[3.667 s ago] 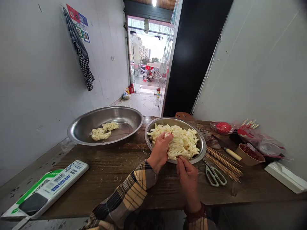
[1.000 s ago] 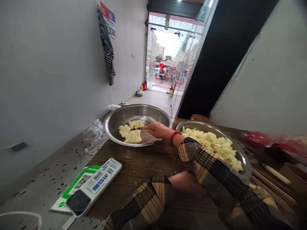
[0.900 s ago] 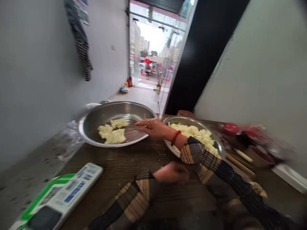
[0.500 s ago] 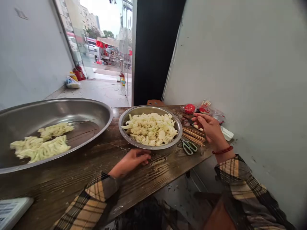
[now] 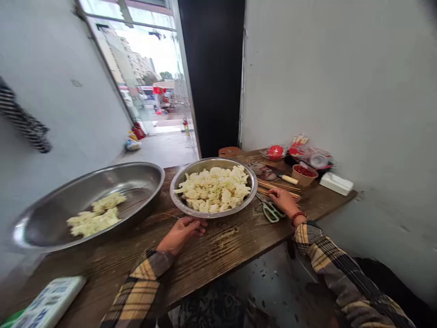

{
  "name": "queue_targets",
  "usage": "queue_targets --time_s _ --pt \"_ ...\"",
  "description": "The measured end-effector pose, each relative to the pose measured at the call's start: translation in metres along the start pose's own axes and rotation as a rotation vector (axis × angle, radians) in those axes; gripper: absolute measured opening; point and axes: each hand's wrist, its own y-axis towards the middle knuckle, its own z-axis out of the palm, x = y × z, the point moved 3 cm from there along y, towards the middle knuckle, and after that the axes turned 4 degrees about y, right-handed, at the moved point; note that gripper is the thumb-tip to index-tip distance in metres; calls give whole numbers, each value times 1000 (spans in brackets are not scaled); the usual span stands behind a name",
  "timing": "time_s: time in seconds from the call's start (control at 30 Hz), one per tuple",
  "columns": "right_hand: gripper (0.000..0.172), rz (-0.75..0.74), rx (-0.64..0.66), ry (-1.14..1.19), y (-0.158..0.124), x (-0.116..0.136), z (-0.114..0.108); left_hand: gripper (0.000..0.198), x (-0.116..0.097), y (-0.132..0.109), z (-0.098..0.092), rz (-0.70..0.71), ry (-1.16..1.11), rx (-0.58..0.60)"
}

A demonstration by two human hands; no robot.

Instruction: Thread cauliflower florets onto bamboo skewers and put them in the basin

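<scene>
A steel bowl [image 5: 177, 200] heaped with cauliflower florets [image 5: 215, 189] stands in the middle of the table. Just in front of its rim, my left hand [image 5: 182, 232] rests with fingers loosely curled and thumb against them; I see nothing in it. My right hand [image 5: 283, 201] is down at the bundle of bamboo skewers [image 5: 268, 186], to the right of the bowl. Its fingertips are pinched together on the skewers; how many they grip is hidden. Green-handled scissors [image 5: 271, 212] lie on the table beside that hand, partly behind it.
A large oval steel basin [image 5: 143, 205] with some cauliflower pieces [image 5: 95, 221] stands at left. At right are a wooden-handled knife [image 5: 289, 179], a tub of red contents [image 5: 305, 173], a white box [image 5: 337, 183] and plastic-wrapped items [image 5: 317, 157]. A white printed box [image 5: 51, 303] lies near left.
My right hand has come down from above the table onto the skewers. My left hand has stayed by the bowl, its fingers drawn closer together. The camera view has shifted.
</scene>
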Motion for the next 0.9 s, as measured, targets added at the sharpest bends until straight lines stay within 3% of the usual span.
queue_targets --time_s 0.17,0.37,0.73,0.9 --pt "20 -31 50 -156 17 3 19 28 6 -8 -1 39 -116 -70" --pt "19 -53 68 -284 27 -8 24 31 10 -12 1 59 -162 -135" --pt "24 -127 21 -335 18 -34 -14 33 11 -12 1 65 -260 -194" --pt "29 -162 -150 -235 16 -36 -27 33 13 -11 0 84 -264 -202"
